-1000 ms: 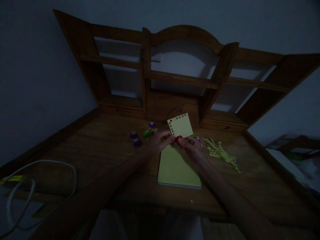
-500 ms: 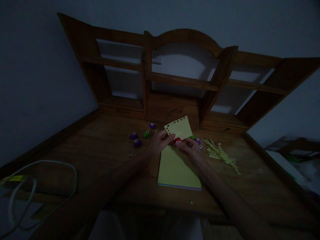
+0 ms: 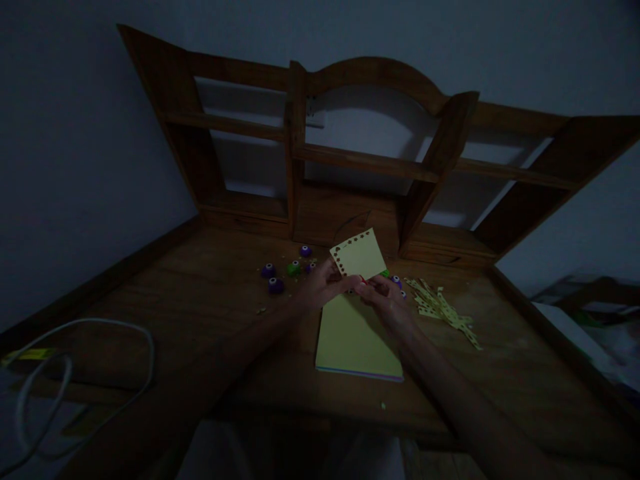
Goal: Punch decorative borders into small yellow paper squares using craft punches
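Observation:
A small pale-yellow sheet [image 3: 361, 255] is held tilted above the desk, with cut-out shapes along its top and left edges. At its lower edge sits a red paper punch [image 3: 363, 280], mostly covered by my thumbs. My left hand [image 3: 330, 283] is closed, its thumb stretched across onto the punch and its fingers partly hidden behind the sheet. My right hand [image 3: 385, 293] is closed on the punch from the right. Below both hands lies a stack of yellow paper [image 3: 356, 337] with coloured sheets at the bottom.
Purple punches [image 3: 275, 285] and a green punch [image 3: 293, 268] stand left of my hands; another purple punch [image 3: 396, 281] is on the right. Punched yellow strips [image 3: 443, 308] lie in a pile farther right. A wooden shelf [image 3: 370, 160] rises behind; a white cable [image 3: 150, 353] loops at left.
My left thumb has moved right from the sheet's edge onto the red punch, covering more of it. The sheet has shifted slightly.

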{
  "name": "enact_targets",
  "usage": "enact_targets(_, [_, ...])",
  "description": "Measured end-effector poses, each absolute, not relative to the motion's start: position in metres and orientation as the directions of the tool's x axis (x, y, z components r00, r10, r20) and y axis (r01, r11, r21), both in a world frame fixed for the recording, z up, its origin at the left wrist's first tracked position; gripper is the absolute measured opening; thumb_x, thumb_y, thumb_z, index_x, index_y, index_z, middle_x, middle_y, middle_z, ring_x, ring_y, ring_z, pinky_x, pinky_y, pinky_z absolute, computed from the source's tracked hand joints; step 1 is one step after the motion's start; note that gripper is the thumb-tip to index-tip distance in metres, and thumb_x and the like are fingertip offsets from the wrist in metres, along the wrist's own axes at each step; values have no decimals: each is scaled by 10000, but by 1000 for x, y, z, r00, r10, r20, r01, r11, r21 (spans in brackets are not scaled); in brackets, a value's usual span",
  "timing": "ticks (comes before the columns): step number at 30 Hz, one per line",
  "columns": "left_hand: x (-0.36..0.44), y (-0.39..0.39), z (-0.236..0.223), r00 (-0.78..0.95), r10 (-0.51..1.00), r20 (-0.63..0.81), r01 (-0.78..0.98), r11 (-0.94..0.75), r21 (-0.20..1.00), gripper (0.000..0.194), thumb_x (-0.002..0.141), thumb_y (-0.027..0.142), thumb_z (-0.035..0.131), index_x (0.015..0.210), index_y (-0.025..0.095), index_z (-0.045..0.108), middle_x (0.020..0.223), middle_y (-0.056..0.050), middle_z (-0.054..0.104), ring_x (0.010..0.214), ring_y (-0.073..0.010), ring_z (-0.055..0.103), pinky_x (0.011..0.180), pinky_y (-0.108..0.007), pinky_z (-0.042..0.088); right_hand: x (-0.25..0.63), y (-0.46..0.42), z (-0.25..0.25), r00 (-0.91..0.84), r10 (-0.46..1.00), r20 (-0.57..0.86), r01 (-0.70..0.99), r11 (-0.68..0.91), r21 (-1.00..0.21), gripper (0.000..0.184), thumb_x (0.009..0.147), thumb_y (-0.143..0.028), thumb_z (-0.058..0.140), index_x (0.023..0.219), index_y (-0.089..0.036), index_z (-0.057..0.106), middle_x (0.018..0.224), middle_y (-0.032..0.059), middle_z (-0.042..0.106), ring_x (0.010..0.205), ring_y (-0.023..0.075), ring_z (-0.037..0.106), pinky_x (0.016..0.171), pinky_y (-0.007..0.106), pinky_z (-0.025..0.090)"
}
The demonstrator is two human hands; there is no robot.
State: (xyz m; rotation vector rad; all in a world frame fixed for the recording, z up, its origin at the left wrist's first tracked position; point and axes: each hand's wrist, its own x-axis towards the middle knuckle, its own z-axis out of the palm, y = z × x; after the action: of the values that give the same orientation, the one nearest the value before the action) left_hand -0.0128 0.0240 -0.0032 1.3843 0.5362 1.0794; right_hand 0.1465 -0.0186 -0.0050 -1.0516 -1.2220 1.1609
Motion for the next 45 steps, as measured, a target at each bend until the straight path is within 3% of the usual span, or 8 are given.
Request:
enact_targets(5, [-7,16,-5,612,775,158,-210,-33,977,538,639,355,788,1085,118,601,1061,-129,664,996,-250,620,823,-316,485,150,-14,-16,-7,990,138,-71,137,-988,228,654,-368,765,739,-187,656,643,-17,571,576,125,474,541,246,352])
enact_targets(13, [-3,3,-2,569,805,166,-214,-50,976,430,685,416,740,981,120,640,939,-88,677,850,-202,628,731,-275,469,150,-14,-13,-105,985,138,-122,125,-985,269,630,-390,761,814,-217,669,743,10,653,626,154,555,578,265,427])
enact_targets(19, [-2,-1,-4,486,845,225,-166,-163,973,361,766,478,638,749,118,644,852,-61,665,795,-180,606,717,-260,443,144,-15,-13,-40,983,179,-114,173,-978,224,667,-340,738,598,-187,588,497,-30,529,484,109,441,502,248,328])
enact_targets(23, [-2,1,-2,507,836,209,-160,-147,976,365,773,467,635,693,111,639,874,-77,671,810,-190,608,700,-259,438,138,-15,-13,-40,984,174,-172,165,-971,253,676,-344,730,595,-190,546,493,-51,480,467,93,384,492,246,284])
enact_targets(34, [3,5,-5,475,840,263,-224,-174,959,432,769,489,635,999,124,660,1052,-106,671,947,-229,615,788,-295,465,140,-11,-18,-16,994,108,-260,100,-960,172,658,-310,738,714,-198,621,542,-52,482,465,87,343,481,242,260])
enact_targets(38, [2,11,-12,443,877,185,-210,-99,973,412,773,530,612,892,141,675,902,-77,685,810,-187,624,724,-271,464,138,-10,-16,-31,994,106,-250,95,-963,194,706,-344,725,683,-191,608,564,-36,517,508,100,418,521,247,320])
enact_targets(42, [-3,23,-20,413,902,128,-224,-35,974,497,830,594,481,702,140,636,647,-48,625,589,-147,571,578,-257,438,136,-13,-8,-120,985,126,-177,104,-979,236,717,-396,730,760,-182,639,675,12,623,624,137,536,608,271,392])
enact_targets(45, [-6,29,-20,407,901,149,-225,-59,973,452,818,553,534,699,127,625,632,-44,619,553,-133,547,541,-245,416,136,-13,-8,-134,984,115,-146,95,-985,262,687,-402,756,772,-180,645,680,17,640,634,144,558,638,285,417])
